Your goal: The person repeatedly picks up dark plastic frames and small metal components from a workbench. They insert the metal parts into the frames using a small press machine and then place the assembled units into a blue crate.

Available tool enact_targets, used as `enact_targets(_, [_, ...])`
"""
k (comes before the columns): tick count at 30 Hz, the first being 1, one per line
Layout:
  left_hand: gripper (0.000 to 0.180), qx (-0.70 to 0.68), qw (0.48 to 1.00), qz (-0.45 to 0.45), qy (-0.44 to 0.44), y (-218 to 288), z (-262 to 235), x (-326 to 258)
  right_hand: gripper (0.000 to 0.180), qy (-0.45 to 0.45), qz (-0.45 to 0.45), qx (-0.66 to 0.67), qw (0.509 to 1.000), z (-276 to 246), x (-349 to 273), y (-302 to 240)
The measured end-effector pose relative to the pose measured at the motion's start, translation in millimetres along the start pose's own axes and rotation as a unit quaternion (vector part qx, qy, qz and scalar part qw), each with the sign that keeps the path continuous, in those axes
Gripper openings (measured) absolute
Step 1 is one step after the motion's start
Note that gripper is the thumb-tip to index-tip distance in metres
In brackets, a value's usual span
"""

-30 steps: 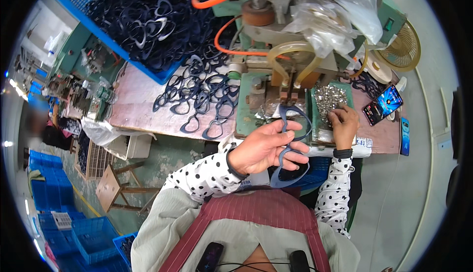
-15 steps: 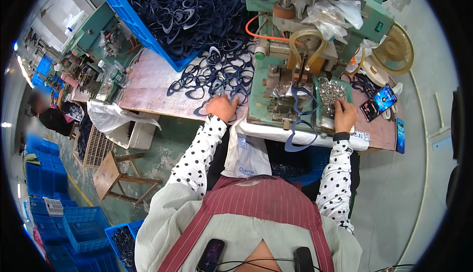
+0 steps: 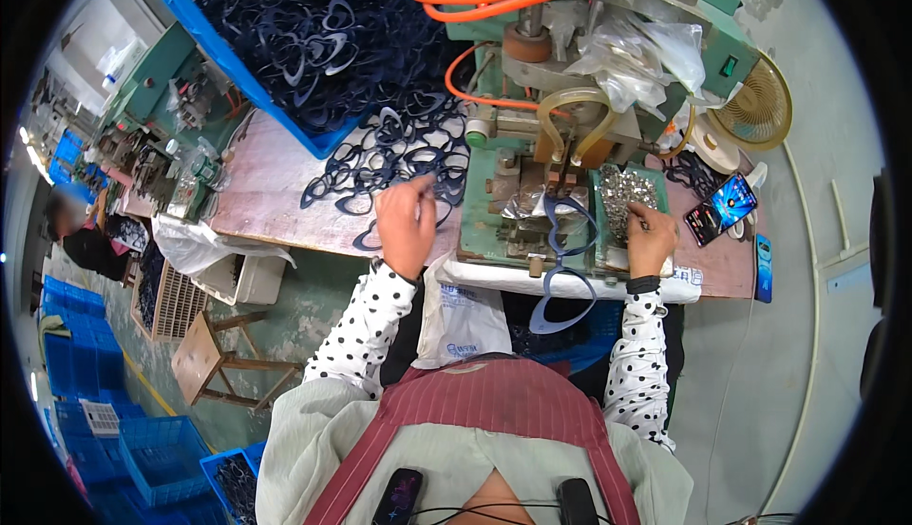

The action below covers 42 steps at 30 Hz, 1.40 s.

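A dark blue eyeglass frame front point(image 3: 567, 283) hangs lengthwise from the jaws of the green bench press point(image 3: 518, 188), its lower end past the table edge. My left hand point(image 3: 407, 226) is over the table left of the press, beside loose frame fronts point(image 3: 353, 202); its fingers are partly spread and nothing shows in them. At the small tray point(image 3: 613, 257) of shiny metal pieces point(image 3: 625, 192), right of the press, my right hand point(image 3: 652, 242) has its thumb and fingertips pinched together. Anything between those fingertips is too small to make out.
A blue crate point(image 3: 294, 121) heaped with dark frames stands at the back left. Orange hoses point(image 3: 503, 14) cross the press top. A phone point(image 3: 720, 210) and a fan point(image 3: 755, 102) are at right. A wooden stool point(image 3: 204, 359) and a seated person point(image 3: 90, 240) are to the left.
My left hand has lifted off the loose frames and shifted slightly left. My right hand stays at the tray of metal pieces, fingers pinched. The whole view has shifted a little.
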<state>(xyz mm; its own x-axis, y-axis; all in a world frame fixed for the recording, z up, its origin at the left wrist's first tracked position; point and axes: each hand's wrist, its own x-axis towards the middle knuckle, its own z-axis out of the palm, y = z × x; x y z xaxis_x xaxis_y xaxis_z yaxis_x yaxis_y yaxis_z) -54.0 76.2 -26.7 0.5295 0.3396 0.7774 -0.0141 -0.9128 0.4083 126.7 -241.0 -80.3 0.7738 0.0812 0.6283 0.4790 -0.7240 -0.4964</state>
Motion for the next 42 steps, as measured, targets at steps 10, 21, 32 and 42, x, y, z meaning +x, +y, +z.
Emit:
enact_targets(10, [0.032, -0.175, 0.917, 0.346, -0.099, 88.6, 9.0, 16.9, 0.023, -0.145, 0.079, 0.355, 0.920, -50.9, 27.6, -134.8])
enact_targets(21, [0.030, -0.277, 0.864, 0.392, -0.154, 89.5, 16.7, 17.7, 0.044, -0.183, 0.130, 0.373, 0.900, -33.4, 34.6, -152.4])
enact_targets(32, [0.034, -0.358, 0.800, 0.441, -0.195, 86.2, 42.2, 31.1, 0.043, -0.055, 0.139, 0.288, 0.946, -23.4, 35.2, -84.6])
enact_targets(42, [0.028, -0.367, 0.802, 0.433, -0.187, 84.5, 46.7, 31.0, 0.026, -0.128, -0.017, -0.179, 0.975, -36.6, -7.2, -0.6])
